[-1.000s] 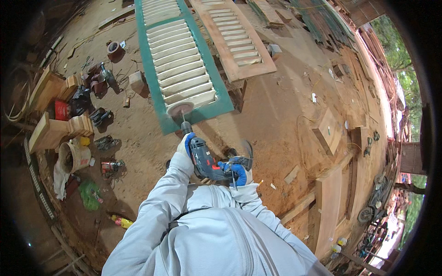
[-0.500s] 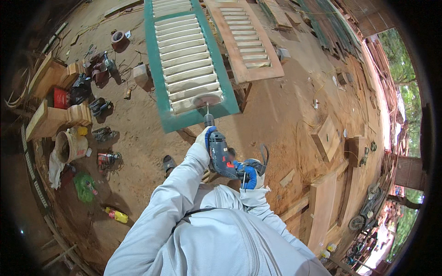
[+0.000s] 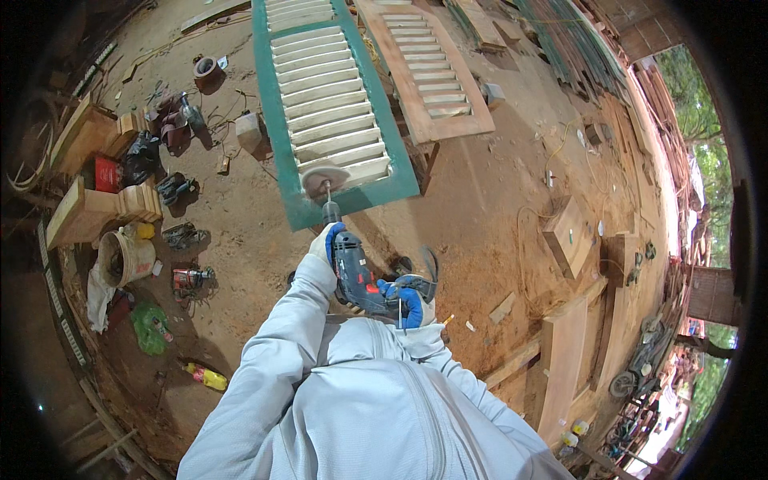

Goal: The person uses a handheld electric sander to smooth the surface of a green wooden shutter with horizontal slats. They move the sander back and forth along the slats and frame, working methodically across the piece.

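Observation:
Both my hands, in blue-and-white gloves, hold a dark power drill (image 3: 352, 268). My left hand (image 3: 325, 242) wraps round its front end behind the chuck, and my right hand (image 3: 412, 306) is closed on the rear handle. A round sanding disc (image 3: 326, 176) on a thin shaft sticks out from the chuck. It is at the lower left of the slats of a louvered shutter (image 3: 384, 194) with a green frame and pale slats. Whether the disc presses on the wood, I cannot tell. A black cord loops beside my right hand.
Beyond and right of it lies a second, bare-wood shutter (image 3: 460, 126). On the left are a bucket (image 3: 128, 258), a red power tool (image 3: 192, 278), a green bag (image 3: 150, 326) and a yellow bottle (image 3: 206, 376). Timber boards (image 3: 562, 360) and a wooden block (image 3: 570, 236) lie right.
The drill, with its disc and both my hands, has shifted left along the shutter's near end. The disc has gone from the slats' right part to their left corner.

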### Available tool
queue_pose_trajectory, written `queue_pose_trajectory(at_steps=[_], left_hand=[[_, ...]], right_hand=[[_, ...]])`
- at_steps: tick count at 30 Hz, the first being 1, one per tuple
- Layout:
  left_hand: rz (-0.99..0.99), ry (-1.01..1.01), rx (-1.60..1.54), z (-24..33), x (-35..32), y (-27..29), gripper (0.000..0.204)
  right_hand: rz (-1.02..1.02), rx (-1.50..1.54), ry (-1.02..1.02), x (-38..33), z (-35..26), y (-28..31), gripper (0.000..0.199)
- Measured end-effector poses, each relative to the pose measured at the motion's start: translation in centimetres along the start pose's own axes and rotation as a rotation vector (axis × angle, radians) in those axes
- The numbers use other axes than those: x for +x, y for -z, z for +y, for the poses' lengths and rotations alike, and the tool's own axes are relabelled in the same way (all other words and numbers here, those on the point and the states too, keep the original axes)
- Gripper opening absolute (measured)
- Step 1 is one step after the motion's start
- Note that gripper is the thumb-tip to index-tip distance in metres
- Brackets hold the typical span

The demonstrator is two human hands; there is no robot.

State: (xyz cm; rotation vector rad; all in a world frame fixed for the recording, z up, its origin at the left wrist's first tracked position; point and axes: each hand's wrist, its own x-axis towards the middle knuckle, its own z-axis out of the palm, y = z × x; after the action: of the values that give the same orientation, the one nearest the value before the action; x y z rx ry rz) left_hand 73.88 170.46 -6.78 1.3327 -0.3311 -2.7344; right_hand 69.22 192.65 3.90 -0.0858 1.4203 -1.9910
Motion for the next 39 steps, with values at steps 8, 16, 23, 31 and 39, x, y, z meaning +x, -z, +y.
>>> queue_pose_trajectory(at_steps=[8, 16, 23, 31, 39], left_hand=[[-0.023, -0.023, -0.005, 2.4, -1.6, -0.9, 0.029], [-0.061, -0.009, -0.086, -0.5, 1.4, -0.6, 0.023], [-0.014, -0.045, -0.163, -0.2, -0.4, -1.5, 0.025], [0.025, 0.003, -0.121, -2.0, 0.9, -1.1, 0.023], [0.114, -0.041, -0.078, -2.0, 0.0, -1.3, 0.028]], right_hand=[[-0.003, 0.027, 0.013, 0.9, -0.4, -1.9, 0.016], [-0.134, -0.035, 0.114, -0.1, -0.3, 0.6, 0.017], [-0.05, -0.075, -0.017, 1.0, -4.2, -1.6, 0.007], [0.011, -0.064, -0.019, 0.1, -2.4, 0.3, 0.012], [-0.03, -0.082, -0.02, 0.4, -3.6, -0.5, 0.009]])
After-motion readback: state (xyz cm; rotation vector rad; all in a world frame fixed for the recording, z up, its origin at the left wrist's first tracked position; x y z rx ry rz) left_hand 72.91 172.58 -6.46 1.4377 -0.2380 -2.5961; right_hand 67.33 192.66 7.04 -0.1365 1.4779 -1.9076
